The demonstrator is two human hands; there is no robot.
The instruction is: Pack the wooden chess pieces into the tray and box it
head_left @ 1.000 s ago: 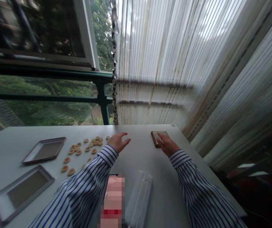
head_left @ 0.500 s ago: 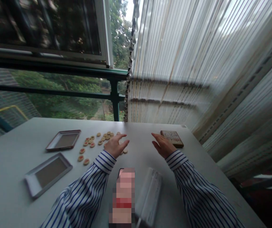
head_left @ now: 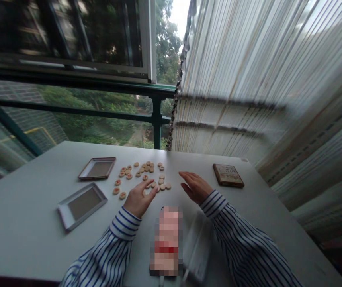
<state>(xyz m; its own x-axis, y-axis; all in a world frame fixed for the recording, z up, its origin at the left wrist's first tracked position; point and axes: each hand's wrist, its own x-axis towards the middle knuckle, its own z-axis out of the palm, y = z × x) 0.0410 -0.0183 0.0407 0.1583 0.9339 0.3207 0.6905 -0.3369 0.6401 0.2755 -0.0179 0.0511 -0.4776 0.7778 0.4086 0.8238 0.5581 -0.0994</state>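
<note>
Round wooden xiangqi pieces (head_left: pixel 129 176), some marked in red, lie scattered on the white table, left of centre. My left hand (head_left: pixel 139 198) is at the near side of these discs, fingers apart, with nothing held; its fingertips overlap a few pieces in view, and I cannot tell whether they touch. Right of the pieces, my right hand (head_left: pixel 195 186) hovers with thumb and fingers apart, holding nothing. Beyond it to the right lies a flat brown box (head_left: pixel 228 175) with a printed top.
Two shallow box trays stand at the left: a brown-rimmed one (head_left: pixel 112 169) farther back and a pale one (head_left: pixel 61 217) nearer. A phone with a blurred-out screen (head_left: pixel 166 239) and a clear plastic-looking object (head_left: pixel 196 247) lie in front. Railing and string curtain border the far edge.
The view has swung left, so the table's things appear farther right. My left hand has drawn back toward me, uncovering more pieces. My right hand has moved left, away from the brown box.
</note>
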